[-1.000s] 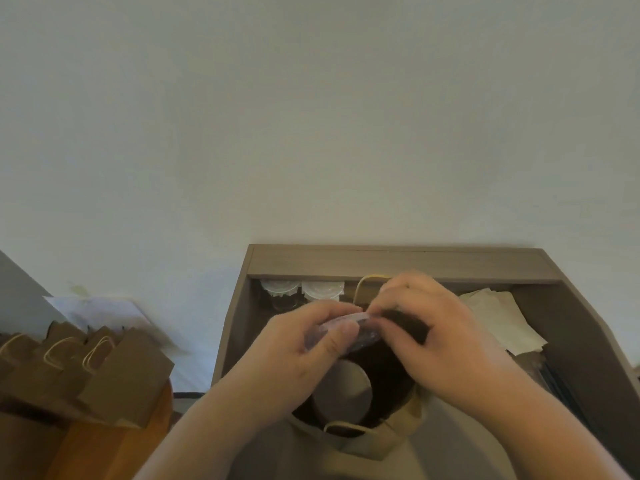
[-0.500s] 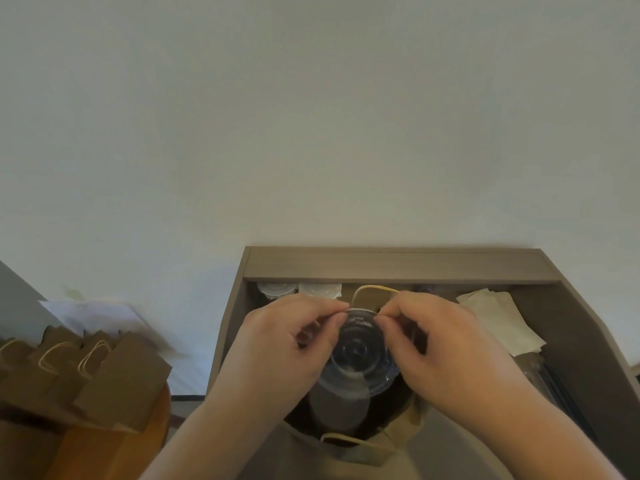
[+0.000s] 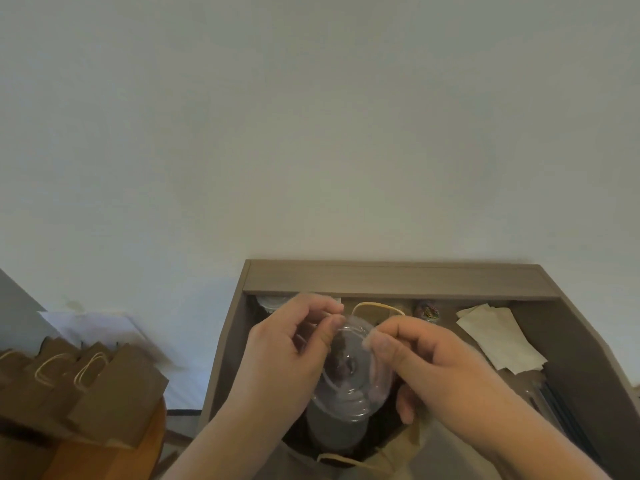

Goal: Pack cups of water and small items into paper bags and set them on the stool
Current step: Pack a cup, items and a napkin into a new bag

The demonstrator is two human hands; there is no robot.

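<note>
Head view | lid (image 3: 349, 368) pinched by left hand (image 3: 287, 355) and right hand (image 3: 429, 358) over bagged cup (image 3: 332, 431) | risk: water spilled if seated askew

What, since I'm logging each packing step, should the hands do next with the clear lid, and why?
Probably level the clear lid and lower it onto the cup, then press it shut. The left hand and right hand both pinch the lid's rim, holding it tilted just above the cup, which stands in the open paper bag and looks uncovered.
</note>
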